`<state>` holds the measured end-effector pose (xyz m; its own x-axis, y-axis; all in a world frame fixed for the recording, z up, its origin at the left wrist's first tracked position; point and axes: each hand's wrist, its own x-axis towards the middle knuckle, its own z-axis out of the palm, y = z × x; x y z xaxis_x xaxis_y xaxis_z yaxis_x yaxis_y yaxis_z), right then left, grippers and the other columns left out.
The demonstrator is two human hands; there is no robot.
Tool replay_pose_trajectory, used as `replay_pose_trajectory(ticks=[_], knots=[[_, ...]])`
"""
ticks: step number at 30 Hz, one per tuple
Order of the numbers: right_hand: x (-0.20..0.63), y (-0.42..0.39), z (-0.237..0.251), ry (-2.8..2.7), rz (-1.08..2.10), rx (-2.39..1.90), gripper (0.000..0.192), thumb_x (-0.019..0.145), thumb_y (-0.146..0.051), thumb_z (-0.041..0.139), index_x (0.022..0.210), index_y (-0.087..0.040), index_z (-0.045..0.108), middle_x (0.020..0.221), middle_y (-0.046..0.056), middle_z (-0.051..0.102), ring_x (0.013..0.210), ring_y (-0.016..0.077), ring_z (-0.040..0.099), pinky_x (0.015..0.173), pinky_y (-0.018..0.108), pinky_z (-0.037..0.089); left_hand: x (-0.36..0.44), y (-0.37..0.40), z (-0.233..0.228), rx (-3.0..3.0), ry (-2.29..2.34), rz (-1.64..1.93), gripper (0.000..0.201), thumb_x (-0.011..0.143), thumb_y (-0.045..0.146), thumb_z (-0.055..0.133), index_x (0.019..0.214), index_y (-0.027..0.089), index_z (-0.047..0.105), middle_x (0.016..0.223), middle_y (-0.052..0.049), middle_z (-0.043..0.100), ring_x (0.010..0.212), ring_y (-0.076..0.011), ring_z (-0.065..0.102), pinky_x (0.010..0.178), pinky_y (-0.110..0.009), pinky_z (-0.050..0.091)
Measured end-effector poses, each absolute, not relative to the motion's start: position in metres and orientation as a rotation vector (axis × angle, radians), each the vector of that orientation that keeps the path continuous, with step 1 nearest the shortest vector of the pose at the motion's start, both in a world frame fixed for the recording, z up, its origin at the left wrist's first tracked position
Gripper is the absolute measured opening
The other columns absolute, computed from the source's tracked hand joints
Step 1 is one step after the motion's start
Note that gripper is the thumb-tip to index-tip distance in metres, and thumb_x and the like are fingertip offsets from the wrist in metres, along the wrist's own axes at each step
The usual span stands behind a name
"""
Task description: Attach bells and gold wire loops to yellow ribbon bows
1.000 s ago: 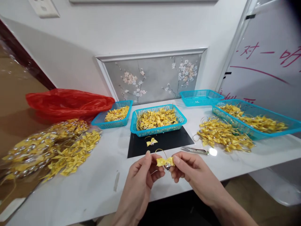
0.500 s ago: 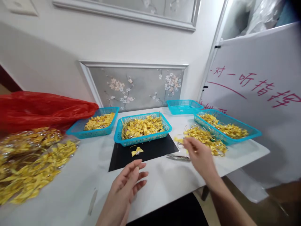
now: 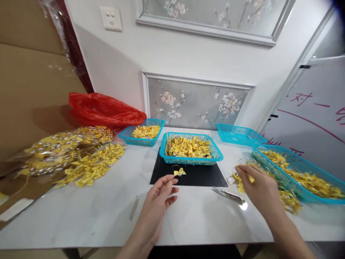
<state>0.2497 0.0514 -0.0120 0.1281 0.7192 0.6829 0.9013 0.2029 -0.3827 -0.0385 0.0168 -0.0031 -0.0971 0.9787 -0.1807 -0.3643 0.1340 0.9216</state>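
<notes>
- Since a second ago, both hands have let go of the bow held between them: my right hand (image 3: pixel 258 189) has swung out to the loose bow pile (image 3: pixel 280 194) on the right, and my left hand (image 3: pixel 159 196) has stayed near the middle, now with nothing in it.
- Far left, bagged bows (image 3: pixel 70 154) lie in front of a red bag (image 3: pixel 105 109); I leave those alone.
- My left hand hangs open, fingers loosely curled, just short of the single bow (image 3: pixel 179 172) on the black mat (image 3: pixel 188 176).
- Behind the mat sits the middle basket (image 3: pixel 191 158), full of bows.
- Scissors (image 3: pixel 229 196) lie between my hands; I judge it best to keep my wrist clear of the blades.
- My right fingers touch the pile's near edge, beside the big basket (image 3: pixel 299 176); whether they have pinched a bow yet, I cannot tell.
- To do this well, I should tease out one bow by its loop so the tangled ones stay put.
- Red handwriting on the whiteboard (image 3: pixel 309 115) looks like Chinese, partly cut off; I read "对一" and no more.
</notes>
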Motion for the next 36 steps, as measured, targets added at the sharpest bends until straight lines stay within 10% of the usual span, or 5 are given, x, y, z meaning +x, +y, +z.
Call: replay_pose_trajectory(ticks=[15, 36], knots=[[0.162, 0.194, 0.035, -2.382, 0.2, -1.583, 0.028, 0.094, -0.03, 0.058, 0.12, -0.018, 0.059, 0.122, 0.008, 0.061, 0.1, 0.0226, 0.064, 0.084, 0.042, 0.055, -0.052, 0.019, -0.009, 0.672, 1.072, 1.363, 0.026, 0.077, 0.039, 0.074, 0.098, 0.023, 0.071, 0.107, -0.004, 0.068, 0.081, -0.0147, 0.059, 0.072, -0.027, 0.048], [0.185, 0.207, 0.034, -1.926, 0.376, -1.489, 0.029, 0.094, -0.03, 0.059, 0.12, -0.017, 0.059, 0.121, 0.008, 0.061, 0.099, 0.0226, 0.064, 0.083, 0.042, 0.055, -0.051, 0.021, -0.004, 0.679, 1.041, 1.379, 0.022, 0.077, 0.035, 0.075, 0.094, 0.021, 0.072, 0.104, -0.004, 0.067, 0.078, -0.0125, 0.058, 0.067, -0.023, 0.047]])
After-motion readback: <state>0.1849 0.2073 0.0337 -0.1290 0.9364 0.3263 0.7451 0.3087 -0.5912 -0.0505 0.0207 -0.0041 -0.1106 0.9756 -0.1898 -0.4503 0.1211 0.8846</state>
